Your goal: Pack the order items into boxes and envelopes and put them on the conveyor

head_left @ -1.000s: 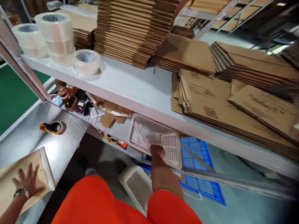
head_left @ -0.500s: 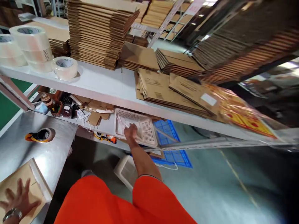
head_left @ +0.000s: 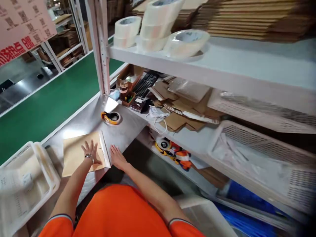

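A kraft paper envelope [head_left: 74, 154] lies on the metal table [head_left: 130, 125], with a white strip along its right edge. My left hand [head_left: 91, 153], wearing a wristwatch, presses flat on it with the fingers spread. Beside the strip is my right hand [head_left: 118, 157], its fingers stretched out at the table's near edge; nothing shows in it. Farther back on the table sits an orange and black tape dispenser [head_left: 111, 118] with a roll of tape.
To the left stands a white basket [head_left: 53, 184] with papers inside. White baskets [head_left: 222, 131] and cardboard pieces [head_left: 177, 121] fill the lower shelf at right. Clear tape rolls [head_left: 186, 42] and stacked cardboard sit on the upper shelf. A green conveyor-like surface [head_left: 56, 102] runs behind.
My right hand has left the white shelf basket and come to the envelope's right edge. My left hand stays flat on the envelope. The view has swung left.
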Action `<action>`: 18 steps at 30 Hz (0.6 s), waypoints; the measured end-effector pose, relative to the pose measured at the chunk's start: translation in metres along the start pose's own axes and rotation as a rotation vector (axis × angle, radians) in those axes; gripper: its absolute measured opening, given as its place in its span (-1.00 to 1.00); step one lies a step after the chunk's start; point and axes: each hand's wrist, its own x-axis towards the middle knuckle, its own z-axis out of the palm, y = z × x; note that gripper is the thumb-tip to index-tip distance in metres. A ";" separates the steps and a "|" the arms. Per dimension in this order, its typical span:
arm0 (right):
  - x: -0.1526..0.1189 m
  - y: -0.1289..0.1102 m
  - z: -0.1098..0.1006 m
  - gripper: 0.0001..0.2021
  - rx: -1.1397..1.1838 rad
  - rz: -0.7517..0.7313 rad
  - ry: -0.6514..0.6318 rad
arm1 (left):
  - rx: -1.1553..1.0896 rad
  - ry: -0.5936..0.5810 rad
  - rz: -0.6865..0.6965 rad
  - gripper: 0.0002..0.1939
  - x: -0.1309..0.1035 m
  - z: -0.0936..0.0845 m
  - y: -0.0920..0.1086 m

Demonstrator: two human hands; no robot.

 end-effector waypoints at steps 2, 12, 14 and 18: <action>0.016 -0.018 0.013 -0.37 -0.054 -0.061 -0.048 | -0.021 -0.045 -0.026 0.49 0.005 0.005 -0.001; 0.037 -0.033 0.029 -0.35 -0.150 -0.095 -0.105 | -0.023 -0.139 -0.001 0.65 0.016 0.017 -0.004; 0.064 -0.033 0.018 -0.35 -0.151 -0.088 -0.117 | -0.029 -0.145 -0.003 0.67 0.017 0.018 -0.005; 0.145 -0.045 -0.019 -0.37 -0.121 -0.057 -0.131 | -0.039 -0.143 -0.006 0.60 0.016 0.013 -0.017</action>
